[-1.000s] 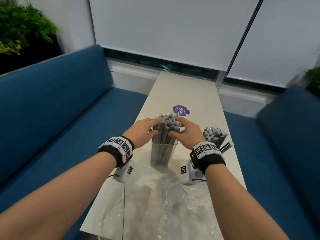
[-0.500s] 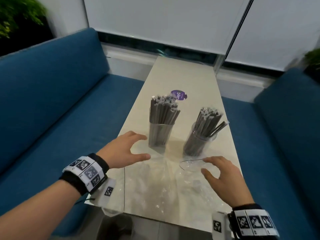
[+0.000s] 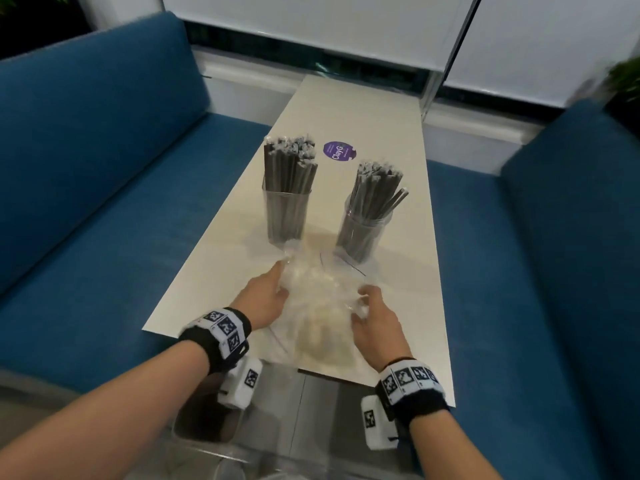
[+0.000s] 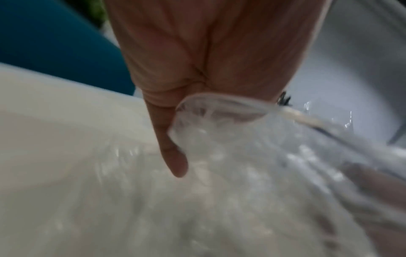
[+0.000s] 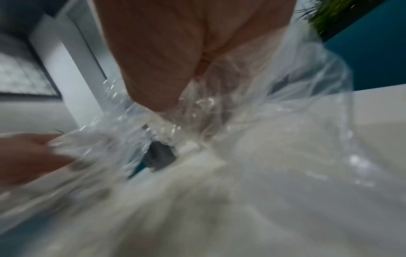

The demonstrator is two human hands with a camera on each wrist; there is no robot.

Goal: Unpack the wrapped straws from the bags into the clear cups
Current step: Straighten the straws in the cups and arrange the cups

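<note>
White table [image 3: 398, 140], 2 cups [image 3: 286, 216], straws [image 3: 290, 168] upright

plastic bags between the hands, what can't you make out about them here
- Bag count: the clear bags bunch into one crumpled mass in the head view.
- Leftover straws inside: both wrist views are motion-blurred.
- Left hand grip: film covers the fingers in the left wrist view.
- Right hand fingertips: buried in film.
</note>
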